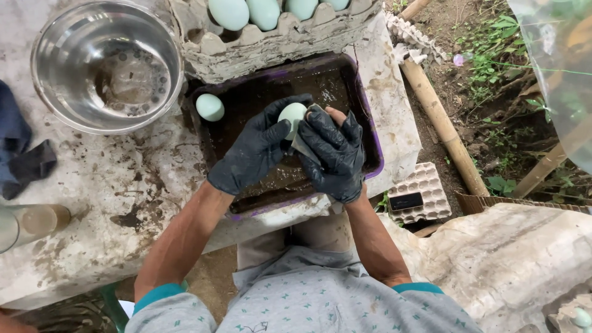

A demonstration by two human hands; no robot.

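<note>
**Pale green egg held over a dark tray**

Mud-streaked grey covers the worktop (pixel 123 203), the largest thing in view, stained with dark smears. On it sits a rectangular tray (pixel 370 148) with a purple rim, filled with brown, murky liquid. At the upper left stands a round steel bowl (pixel 55 49), shiny at the wall, with a little dirty water at its bottom. Above the tray lies a grey, mud-caked egg carton (pixel 271 43) carrying several pale blue-green eggs.

Over the middle of the tray both hands meet, each in a black glove. The left hand (pixel 253 154) is curled around the egg (pixel 292 115), fingers wrapped on its left side. The right hand (pixel 333 154) is closed on a small grey scrap of cloth or scouring pad (pixel 303 147), pressing it against the egg's right side; one bare fingertip pokes through the glove. The egg is smooth, oval and pale green-white, mostly clean, with only its upper half showing between the gloves.

A second egg (pixel 209 107) of the same colour lies in the tray's upper left corner, well apart from the hands.
</note>
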